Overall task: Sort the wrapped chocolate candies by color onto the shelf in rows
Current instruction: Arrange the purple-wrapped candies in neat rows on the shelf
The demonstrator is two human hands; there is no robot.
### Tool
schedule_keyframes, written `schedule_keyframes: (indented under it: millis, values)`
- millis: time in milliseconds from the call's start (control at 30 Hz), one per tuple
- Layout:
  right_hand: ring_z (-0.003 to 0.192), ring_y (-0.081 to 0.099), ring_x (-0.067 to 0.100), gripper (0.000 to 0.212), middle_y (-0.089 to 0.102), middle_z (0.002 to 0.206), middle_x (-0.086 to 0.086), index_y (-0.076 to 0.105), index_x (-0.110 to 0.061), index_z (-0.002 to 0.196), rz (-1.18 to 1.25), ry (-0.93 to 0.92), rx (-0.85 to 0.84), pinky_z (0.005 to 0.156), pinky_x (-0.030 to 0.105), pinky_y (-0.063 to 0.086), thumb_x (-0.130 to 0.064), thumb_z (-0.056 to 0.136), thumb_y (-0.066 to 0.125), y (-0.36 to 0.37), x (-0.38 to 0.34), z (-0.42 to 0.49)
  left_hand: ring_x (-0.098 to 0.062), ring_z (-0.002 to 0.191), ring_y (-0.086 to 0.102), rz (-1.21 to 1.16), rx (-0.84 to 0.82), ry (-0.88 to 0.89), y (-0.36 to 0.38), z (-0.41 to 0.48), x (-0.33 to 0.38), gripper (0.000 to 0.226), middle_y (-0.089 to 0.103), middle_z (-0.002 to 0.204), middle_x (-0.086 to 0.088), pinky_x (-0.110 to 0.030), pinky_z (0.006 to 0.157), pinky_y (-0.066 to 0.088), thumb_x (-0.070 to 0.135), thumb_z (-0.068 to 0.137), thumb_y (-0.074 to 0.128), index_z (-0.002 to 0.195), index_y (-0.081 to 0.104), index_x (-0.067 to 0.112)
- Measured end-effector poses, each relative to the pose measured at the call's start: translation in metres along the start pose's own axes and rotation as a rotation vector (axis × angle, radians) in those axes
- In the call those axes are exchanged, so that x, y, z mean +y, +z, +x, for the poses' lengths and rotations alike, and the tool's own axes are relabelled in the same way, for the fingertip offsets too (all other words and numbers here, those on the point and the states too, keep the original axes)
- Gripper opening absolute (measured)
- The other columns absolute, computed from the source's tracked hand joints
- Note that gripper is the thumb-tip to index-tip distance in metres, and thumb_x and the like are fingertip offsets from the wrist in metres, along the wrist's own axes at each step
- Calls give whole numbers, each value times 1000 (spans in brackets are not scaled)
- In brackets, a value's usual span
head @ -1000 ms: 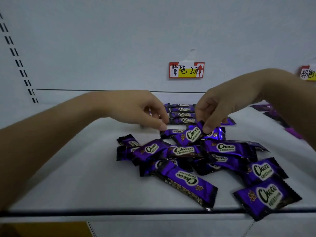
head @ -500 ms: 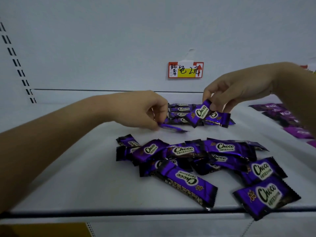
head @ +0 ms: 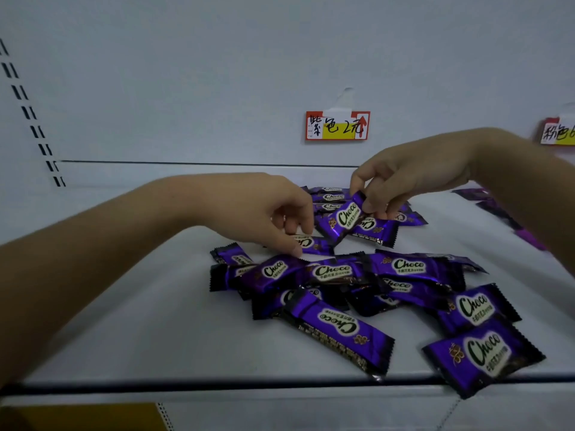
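Observation:
A loose heap of purple Choco candies [head: 357, 275] lies on the white shelf [head: 140, 321]. Behind it a short row of purple candies [head: 331, 197] is lined up toward the back wall. My right hand [head: 404, 178] pinches two purple candies [head: 345, 217] by one end, held just above the shelf near that row. My left hand [head: 264, 209] reaches in from the left, its fingertips pinching another purple candy [head: 314, 244] that lies on the shelf beside the heap.
A red and yellow price tag [head: 337, 126] hangs on the back wall, with a second tag [head: 557, 132] at the right edge. More purple candies [head: 497, 206] lie at the far right. The shelf's dark front lip [head: 186, 387] runs across the bottom.
My right hand lifted two candies from the heap, carried them back toward the row, then lowered slightly. My left hand took hold of a candy and shifted it a little nearer.

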State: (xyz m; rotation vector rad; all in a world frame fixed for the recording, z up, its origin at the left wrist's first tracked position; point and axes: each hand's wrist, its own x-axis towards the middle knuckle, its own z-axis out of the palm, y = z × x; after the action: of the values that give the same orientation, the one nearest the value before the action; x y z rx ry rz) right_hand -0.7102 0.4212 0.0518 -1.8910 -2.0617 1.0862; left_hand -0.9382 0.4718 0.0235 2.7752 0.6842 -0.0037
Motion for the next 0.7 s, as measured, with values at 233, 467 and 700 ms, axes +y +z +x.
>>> schedule_keyframes:
  millis: [233,467,700]
  values:
    - [63,58,10,11,64,68,-1,61,-10,85,37,-30,12,72,27,50,-1,88,56,0,1,0,-5,60,48,-96,60,-31,-4,-1,-6,25,54,68,17,-21,60,42,17,82,68,81,52,37]
    - [64,61,12,9,68,68,0,58,-7,86,32,-23,-3,71,27,50,-1,90,53,1,-2,-1,-15,61,62,-318,175,-77,-11,-5,-4,25,63,93,-10,-29,62,54,10,83,66,93,57,31]
    - [73,63,16,8,65,74,4,53,-10,78,116,-108,26,77,32,50,-14,78,61,1,-1,2,-8,54,51,-46,152,-145,-14,-3,-15,24,64,64,3,-28,58,43,39,77,73,66,61,21]
